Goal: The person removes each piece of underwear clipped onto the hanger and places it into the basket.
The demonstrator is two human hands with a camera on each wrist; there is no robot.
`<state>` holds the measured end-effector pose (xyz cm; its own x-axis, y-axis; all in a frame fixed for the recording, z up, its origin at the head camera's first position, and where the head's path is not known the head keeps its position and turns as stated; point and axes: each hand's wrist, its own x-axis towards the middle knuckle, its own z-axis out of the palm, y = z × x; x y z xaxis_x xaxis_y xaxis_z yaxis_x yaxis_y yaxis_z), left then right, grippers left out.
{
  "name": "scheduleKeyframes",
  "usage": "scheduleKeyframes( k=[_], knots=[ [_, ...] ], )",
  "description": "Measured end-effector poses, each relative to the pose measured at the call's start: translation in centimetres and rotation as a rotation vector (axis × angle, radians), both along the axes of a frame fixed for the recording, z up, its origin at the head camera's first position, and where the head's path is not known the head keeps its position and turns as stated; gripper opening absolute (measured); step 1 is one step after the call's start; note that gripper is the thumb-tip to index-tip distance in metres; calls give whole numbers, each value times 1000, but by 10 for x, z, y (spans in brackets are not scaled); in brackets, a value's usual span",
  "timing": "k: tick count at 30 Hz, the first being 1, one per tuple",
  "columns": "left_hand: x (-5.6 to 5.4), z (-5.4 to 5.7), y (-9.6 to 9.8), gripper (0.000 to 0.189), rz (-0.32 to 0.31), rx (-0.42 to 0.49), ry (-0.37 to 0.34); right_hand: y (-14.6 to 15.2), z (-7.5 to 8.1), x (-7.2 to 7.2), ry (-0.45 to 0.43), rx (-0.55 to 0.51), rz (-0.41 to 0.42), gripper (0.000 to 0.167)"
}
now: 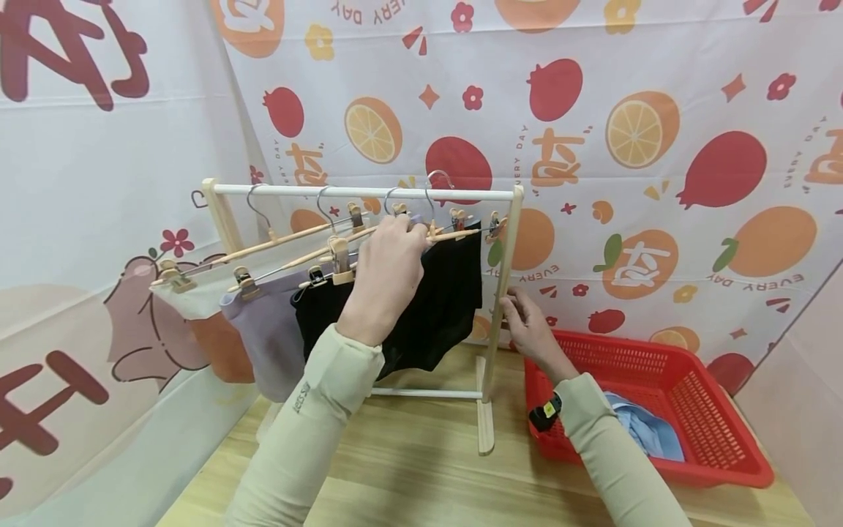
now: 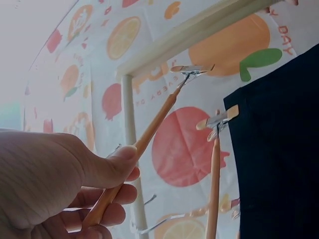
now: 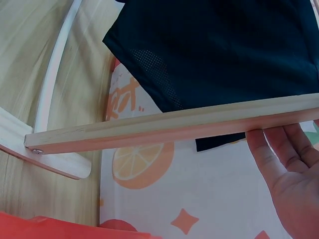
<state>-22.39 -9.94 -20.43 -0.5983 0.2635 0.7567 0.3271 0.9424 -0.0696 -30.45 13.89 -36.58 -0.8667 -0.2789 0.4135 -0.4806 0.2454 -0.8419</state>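
Note:
My left hand point(image 1: 388, 267) grips the wooden bar of a clip hanger point(image 2: 157, 119) near the rack's rail. That hanger's end clip point(image 2: 192, 69) has no cloth in it. Just behind it, black shorts point(image 1: 441, 307) hang from another hanger's clips point(image 2: 218, 121). My right hand point(image 1: 530, 329) touches the rack's right post point(image 1: 500, 307); in the right wrist view its extended fingers point(image 3: 266, 154) meet the post's edge. Lavender shorts point(image 1: 270, 329) hang to the left of the black ones, with a white and rust-coloured garment point(image 1: 220, 337) beyond.
A red plastic basket point(image 1: 711, 476) stands on the wooden table point(image 1: 421, 468) right of the rack, with a light-blue cloth point(image 1: 648, 428) inside. The white top rail point(image 1: 296, 190) carries several hanger hooks. A fruit-print curtain point(image 1: 408, 66) hangs close behind.

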Motion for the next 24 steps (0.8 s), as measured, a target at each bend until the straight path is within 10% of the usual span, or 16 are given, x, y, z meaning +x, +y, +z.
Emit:
scheduleKeyframes(
  k=[6, 24],
  knots=[
    [-7, -3, 12, 12, 23, -27, -12, -4, 20, 20, -33, -4, 15, 35],
    [-21, -19, 37, 14, 40, -71, -33, -3, 17, 19, -42, -18, 23, 35]
  ],
)
